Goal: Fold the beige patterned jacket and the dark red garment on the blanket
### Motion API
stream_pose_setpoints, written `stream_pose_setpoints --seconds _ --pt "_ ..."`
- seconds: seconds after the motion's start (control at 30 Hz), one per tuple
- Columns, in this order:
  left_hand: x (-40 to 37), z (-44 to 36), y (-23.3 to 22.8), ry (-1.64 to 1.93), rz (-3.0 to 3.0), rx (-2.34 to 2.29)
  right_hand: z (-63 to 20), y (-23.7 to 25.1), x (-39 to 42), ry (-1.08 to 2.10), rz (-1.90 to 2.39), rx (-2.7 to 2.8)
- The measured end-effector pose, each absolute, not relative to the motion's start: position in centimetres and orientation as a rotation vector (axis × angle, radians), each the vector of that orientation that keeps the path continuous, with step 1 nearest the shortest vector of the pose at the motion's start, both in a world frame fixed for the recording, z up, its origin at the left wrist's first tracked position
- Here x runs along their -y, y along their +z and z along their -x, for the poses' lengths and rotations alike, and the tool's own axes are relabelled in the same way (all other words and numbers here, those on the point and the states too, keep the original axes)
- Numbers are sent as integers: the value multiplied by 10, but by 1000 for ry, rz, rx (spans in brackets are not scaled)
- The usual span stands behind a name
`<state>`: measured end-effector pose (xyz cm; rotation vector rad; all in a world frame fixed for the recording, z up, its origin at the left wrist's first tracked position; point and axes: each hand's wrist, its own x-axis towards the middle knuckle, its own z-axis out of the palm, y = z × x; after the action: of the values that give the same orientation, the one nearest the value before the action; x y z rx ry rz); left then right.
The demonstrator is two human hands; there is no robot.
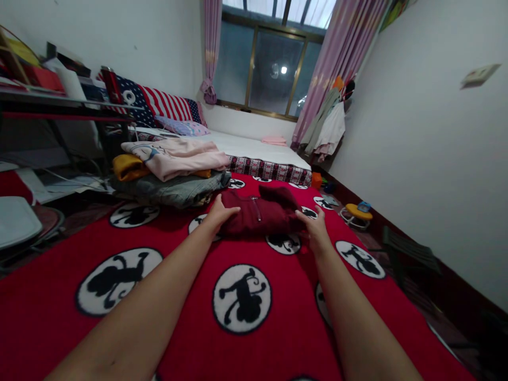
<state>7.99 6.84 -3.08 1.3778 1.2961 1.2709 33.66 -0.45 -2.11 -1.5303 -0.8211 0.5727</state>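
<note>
A folded dark red garment (273, 217) with a zipper on its front lies on the red blanket (190, 323), which is patterned with black figures in white circles. My left hand (219, 212) grips the garment's left end, thumb on top and the other fingers mostly out of sight. At the opposite end, my right hand (315, 225) has its thumb against the fabric, with the fingers curved around the side. To the left of the garment sits a pile of folded clothes, with a pink top (178, 156) above grey-green trousers (174, 189).
Beyond the blanket stands a bed (246, 145) with pillows. A cluttered desk (71, 103) and a chair (19, 222) are on the left. A yellow stool (357, 211) and a dark folding stool (410, 246) stand along the right wall. Clothes hang by the curtain.
</note>
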Motion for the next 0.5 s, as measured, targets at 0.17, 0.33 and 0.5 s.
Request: stream_pose_setpoints --seconds 0.17,0.33,0.5 --pt "-68 -73 -12 1250 -1724 -1364 -321 3 10 542 1445 1058" --pt "-61 -55 24 1042 -2093 -1651 -321 63 40 158 1950 1402" --pt "-34 -85 28 852 -2426 -1497 -306 88 62 -250 2206 1530"
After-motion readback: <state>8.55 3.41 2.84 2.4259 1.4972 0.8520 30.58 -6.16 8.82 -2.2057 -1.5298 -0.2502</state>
